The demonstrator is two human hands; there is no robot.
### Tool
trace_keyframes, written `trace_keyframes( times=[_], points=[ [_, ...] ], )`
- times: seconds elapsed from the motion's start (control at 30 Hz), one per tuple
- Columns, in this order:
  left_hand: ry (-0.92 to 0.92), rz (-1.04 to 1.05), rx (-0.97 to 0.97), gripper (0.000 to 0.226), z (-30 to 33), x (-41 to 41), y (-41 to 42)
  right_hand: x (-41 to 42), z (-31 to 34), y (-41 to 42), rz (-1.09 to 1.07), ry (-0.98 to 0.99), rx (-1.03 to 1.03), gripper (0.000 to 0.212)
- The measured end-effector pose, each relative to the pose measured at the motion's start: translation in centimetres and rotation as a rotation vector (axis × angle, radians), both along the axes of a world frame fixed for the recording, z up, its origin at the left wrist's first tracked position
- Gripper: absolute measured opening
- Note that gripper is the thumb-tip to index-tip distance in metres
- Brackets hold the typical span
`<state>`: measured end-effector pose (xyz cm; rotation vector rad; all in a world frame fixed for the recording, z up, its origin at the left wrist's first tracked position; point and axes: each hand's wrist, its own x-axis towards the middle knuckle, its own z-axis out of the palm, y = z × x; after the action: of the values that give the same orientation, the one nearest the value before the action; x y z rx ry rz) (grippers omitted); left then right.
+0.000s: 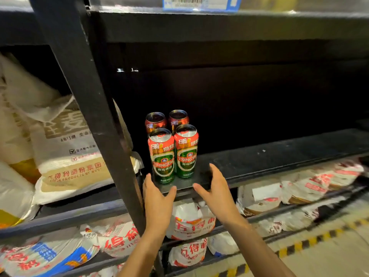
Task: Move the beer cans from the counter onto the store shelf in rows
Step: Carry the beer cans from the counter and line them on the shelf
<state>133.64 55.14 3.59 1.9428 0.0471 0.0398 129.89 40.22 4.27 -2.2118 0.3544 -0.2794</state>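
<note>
Several green and red beer cans stand upright in two short rows at the left end of the black shelf (279,156). The front pair is a left can (162,156) and a right can (186,151); two more cans (155,120) (178,117) stand behind them. My left hand (157,200) hovers just in front of the front left can with straight fingers and holds nothing. My right hand (215,186) is at the shelf's front edge to the right of the cans, fingers spread, holding nothing. The counter is out of view.
A black upright post (87,108) rises just left of the cans. Large flour sacks (65,148) fill the bay to the left. Red and white bags (191,220) lie on the lower shelves. The black shelf runs on to the right of the cans. Yellow and black floor tape (299,246) runs bottom right.
</note>
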Motion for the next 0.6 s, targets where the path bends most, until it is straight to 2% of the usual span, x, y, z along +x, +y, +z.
trace_keyframes(
  times=[0.13,0.3,0.47,0.6],
  points=[
    [-0.004,-0.14,0.065,0.075,-0.1,-5.2,1.2,-8.2,-0.7,-0.7,-0.111,0.037,-0.115,0.061],
    [-0.073,-0.531,0.147,0.065,-0.6,-12.4,-0.8,-22.0,-1.5,-0.6,-0.341,0.108,-0.213,0.049],
    [0.031,-1.093,0.128,0.05,-0.7,-22.2,-6.7,-38.3,-2.1,1.1,-0.77,0.185,-0.131,0.042],
    [0.163,-1.422,0.084,0.039,-1.3,-32.6,-10.6,-50.8,-3.3,4.2,-1.167,0.165,0.02,0.036]
  ],
)
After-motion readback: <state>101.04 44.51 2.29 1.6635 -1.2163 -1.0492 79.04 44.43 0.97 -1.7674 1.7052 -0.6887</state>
